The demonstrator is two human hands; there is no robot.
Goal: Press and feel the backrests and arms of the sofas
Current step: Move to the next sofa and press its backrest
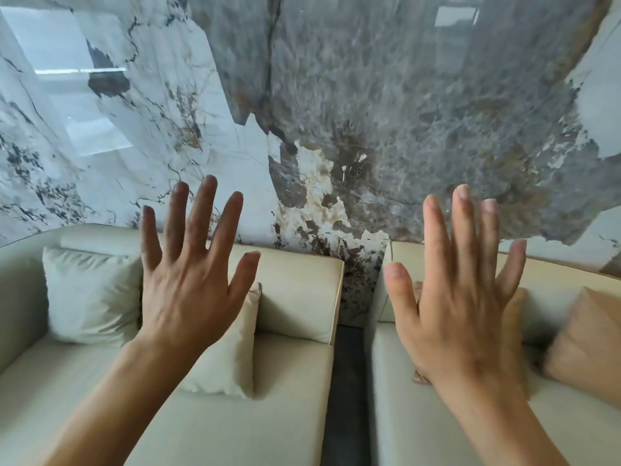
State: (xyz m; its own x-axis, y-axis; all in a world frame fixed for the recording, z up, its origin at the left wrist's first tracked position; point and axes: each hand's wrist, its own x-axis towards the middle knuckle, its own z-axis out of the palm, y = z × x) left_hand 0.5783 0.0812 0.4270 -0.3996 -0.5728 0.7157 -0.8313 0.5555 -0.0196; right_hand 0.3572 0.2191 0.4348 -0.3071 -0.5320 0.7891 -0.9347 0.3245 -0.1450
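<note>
Two cream sofas stand side by side against a marble wall. The left sofa's backrest [299,290] runs behind my left hand [191,284], which is raised in the air with fingers spread, holding nothing. The right sofa's backrest [554,274] lies behind my right hand [460,304], also lifted and spread, empty. Neither hand touches a sofa. The left sofa's rounded arm [16,297] curves at the far left. The left sofa's seat [235,428] and the right sofa's seat [403,415] fill the bottom of the view.
A pale cushion [90,294] leans on the left backrest, and a smaller cream cushion [232,358] stands on the left seat. Tan cushions [584,344] rest on the right sofa. A dark floor gap [346,381] separates the sofas. The glossy marble wall [336,112] rises behind.
</note>
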